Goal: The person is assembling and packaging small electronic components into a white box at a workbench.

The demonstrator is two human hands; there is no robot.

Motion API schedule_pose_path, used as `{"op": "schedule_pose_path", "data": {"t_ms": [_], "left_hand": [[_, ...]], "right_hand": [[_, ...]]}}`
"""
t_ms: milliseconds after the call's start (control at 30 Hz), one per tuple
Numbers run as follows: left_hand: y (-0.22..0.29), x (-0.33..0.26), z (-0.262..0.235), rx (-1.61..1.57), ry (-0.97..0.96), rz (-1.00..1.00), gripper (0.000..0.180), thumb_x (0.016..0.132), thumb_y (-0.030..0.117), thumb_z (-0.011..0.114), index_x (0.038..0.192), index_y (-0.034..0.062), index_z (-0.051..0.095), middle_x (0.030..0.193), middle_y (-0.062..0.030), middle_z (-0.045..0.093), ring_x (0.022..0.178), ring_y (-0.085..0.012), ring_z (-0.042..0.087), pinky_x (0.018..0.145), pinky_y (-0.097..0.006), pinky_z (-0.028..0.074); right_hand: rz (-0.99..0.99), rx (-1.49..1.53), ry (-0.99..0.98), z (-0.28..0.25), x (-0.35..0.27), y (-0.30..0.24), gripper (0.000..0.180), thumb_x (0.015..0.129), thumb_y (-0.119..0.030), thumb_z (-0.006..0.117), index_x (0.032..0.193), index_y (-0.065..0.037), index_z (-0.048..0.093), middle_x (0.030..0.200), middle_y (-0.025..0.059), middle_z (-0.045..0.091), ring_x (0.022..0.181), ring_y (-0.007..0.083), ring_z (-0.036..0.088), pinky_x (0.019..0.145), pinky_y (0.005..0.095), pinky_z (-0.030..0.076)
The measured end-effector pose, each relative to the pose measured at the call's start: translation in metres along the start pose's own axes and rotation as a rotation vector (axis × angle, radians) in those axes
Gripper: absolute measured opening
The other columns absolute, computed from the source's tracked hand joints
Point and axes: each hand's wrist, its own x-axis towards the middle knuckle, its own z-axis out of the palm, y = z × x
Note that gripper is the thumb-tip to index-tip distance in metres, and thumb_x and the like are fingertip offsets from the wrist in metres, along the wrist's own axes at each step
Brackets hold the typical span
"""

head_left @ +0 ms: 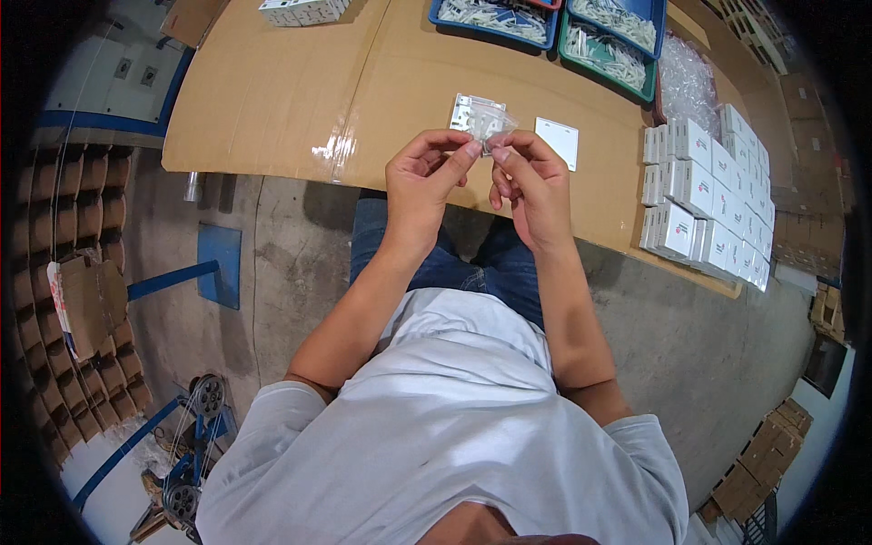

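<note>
above the cardboard-covered tabletop (pixel 300 100), left hand (pixel 422 177) and right hand (pixel 531 186) pinch a small clear plastic bag (pixel 490 123) between closed fingers. white plate (pixel 557 141) lies beside; stacked white boxes (pixel 708 204) look finished, trays of white parts (pixel 604 41) remain.

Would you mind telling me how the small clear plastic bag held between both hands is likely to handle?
The small clear bag looks crinkled and thin, so probably floppy. The left hand and right hand pinch it with fingertips only, suggesting it is light. Its glossy film may be slippery.
</note>
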Motion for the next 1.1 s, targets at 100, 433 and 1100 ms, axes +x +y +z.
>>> {"op": "schedule_pose_path", "data": {"t_ms": [100, 433, 1100], "left_hand": [[0.000, 0.000, -0.001, -0.004, 0.003, -0.018, 0.018, 0.092, 0.008, 0.071, 0.107, -0.0003, 0.066, 0.091, -0.0029, 0.065, 0.073, -0.0077, 0.056, 0.066, -0.022, 0.045], [-0.001, 0.001, -0.002, 0.049, 0.012, -0.033, 0.023, 0.091, 0.011, 0.073, 0.109, 0.0004, 0.064, 0.095, -0.0038, 0.067, 0.074, -0.0073, 0.057, 0.067, -0.022, 0.046], [-0.002, 0.003, -0.008, -0.032, 0.006, -0.098, 0.020, 0.091, 0.008, 0.071, 0.108, 0.0029, 0.061, 0.095, -0.0029, 0.064, 0.070, -0.0066, 0.057, 0.062, -0.022, 0.048]], "right_hand": [[-0.018, -0.045, 0.000, -0.004, 0.001, 0.004, 0.010, 0.092, -0.001, 0.065, 0.102, 0.000, 0.066, 0.095, 0.0057, 0.068, 0.058, 0.0063, 0.051, 0.046, 0.0239, 0.047], [-0.169, -0.247, -0.043, -0.002, 0.002, 0.008, 0.009, 0.092, 0.003, 0.065, 0.101, 0.004, 0.067, 0.099, 0.0051, 0.062, 0.063, 0.0076, 0.056, 0.049, 0.0217, 0.046], [-0.115, -0.258, -0.003, 0.000, 0.002, 0.009, 0.021, 0.089, -0.003, 0.072, 0.109, 0.003, 0.066, 0.096, 0.0060, 0.066, 0.073, 0.0066, 0.059, 0.054, 0.0230, 0.054]]}}
